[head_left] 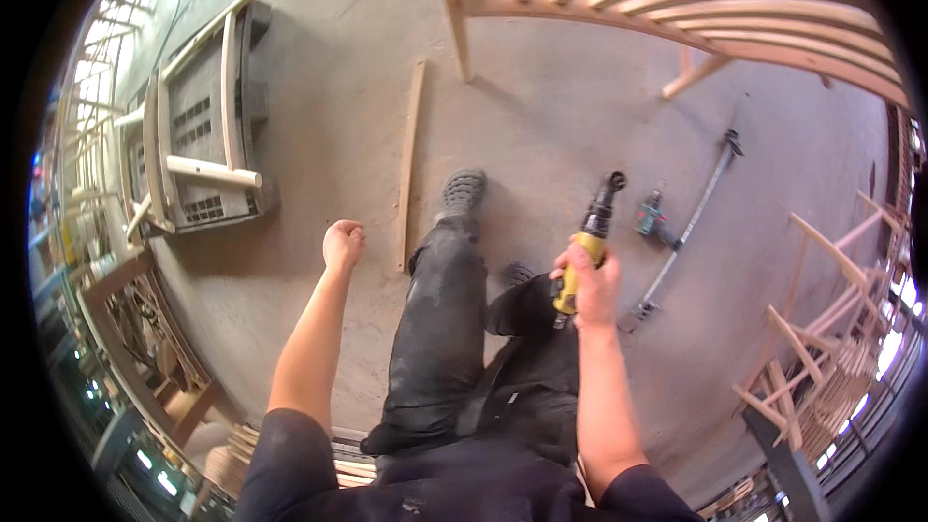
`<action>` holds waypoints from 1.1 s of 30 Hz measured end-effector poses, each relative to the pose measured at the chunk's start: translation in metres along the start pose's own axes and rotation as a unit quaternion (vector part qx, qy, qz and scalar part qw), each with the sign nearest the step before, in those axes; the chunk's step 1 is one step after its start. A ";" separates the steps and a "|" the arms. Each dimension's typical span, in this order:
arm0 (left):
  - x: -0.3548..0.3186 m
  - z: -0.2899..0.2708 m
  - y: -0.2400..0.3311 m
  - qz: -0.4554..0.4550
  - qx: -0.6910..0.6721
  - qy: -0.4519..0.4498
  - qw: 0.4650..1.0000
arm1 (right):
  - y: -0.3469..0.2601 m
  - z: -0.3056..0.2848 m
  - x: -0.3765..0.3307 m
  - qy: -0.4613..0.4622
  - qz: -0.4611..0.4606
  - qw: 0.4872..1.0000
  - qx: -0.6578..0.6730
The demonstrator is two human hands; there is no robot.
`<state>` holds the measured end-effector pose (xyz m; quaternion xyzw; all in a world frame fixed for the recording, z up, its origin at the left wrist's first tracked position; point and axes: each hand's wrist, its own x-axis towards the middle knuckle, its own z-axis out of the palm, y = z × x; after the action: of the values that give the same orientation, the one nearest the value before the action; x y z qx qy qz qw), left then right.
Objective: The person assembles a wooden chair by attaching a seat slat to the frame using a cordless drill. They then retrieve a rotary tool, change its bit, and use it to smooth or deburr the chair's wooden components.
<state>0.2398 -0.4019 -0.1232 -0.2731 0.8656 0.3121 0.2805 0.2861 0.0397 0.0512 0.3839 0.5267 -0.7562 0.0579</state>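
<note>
My right hand (592, 282) is wrapped around a yellow and black power ratchet wrench (596, 222), whose round dark head points away from me over the floor. To the left, my left hand (343, 244) hangs above the concrete with its fingers curled in. Whatever it may hold is hidden inside the fingers. Between that hand and my forward boot lies a long wooden strip (411, 164) on the floor. A green and black cordless drill (650, 217) rests on the floor to the right of the ratchet, beside a long metal bar clamp (698, 213).
A large slatted wooden frame (599, 14) stands on legs at the far right. On the left, wooden frame parts (213, 171) lie over a dark plastic pallet (198, 126). More wooden frames (826, 319) are stacked at the right edge. Timber shelving (145, 329) stands near left.
</note>
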 end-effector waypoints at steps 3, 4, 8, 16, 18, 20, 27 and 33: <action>0.038 0.049 -0.067 0.008 0.063 0.055 0.996 | 0.015 0.009 0.044 -0.047 -0.039 0.998 -0.015; 0.052 0.068 -0.078 -0.001 0.082 0.058 0.995 | 0.020 0.010 0.055 -0.052 -0.053 0.997 -0.033; 0.108 0.137 -0.126 -0.087 0.030 0.126 0.988 | 0.032 0.013 0.095 -0.083 -0.107 0.988 -0.073; 0.150 0.222 -0.133 0.164 0.106 0.179 0.964 | 0.043 -0.023 0.110 -0.089 -0.187 0.967 -0.146; 0.185 0.228 -0.206 0.130 0.126 0.217 0.959 | 0.043 -0.022 0.107 -0.106 -0.163 0.970 -0.148; 0.195 0.255 -0.180 0.036 0.041 0.170 0.984 | 0.034 -0.027 0.106 -0.093 -0.175 0.963 -0.180; 0.147 0.118 -0.066 0.077 -0.423 0.155 0.889 | 0.016 -0.039 0.101 -0.175 -0.239 0.949 -0.103; -0.004 -0.055 0.136 0.324 -0.398 0.120 0.850 | 0.008 -0.029 0.085 -0.269 -0.249 0.930 0.005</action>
<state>0.1370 -0.3492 -0.0327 -0.1010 0.7334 0.6680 -0.0752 0.2460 0.0878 -0.0137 0.0227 0.5661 -0.8240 0.0058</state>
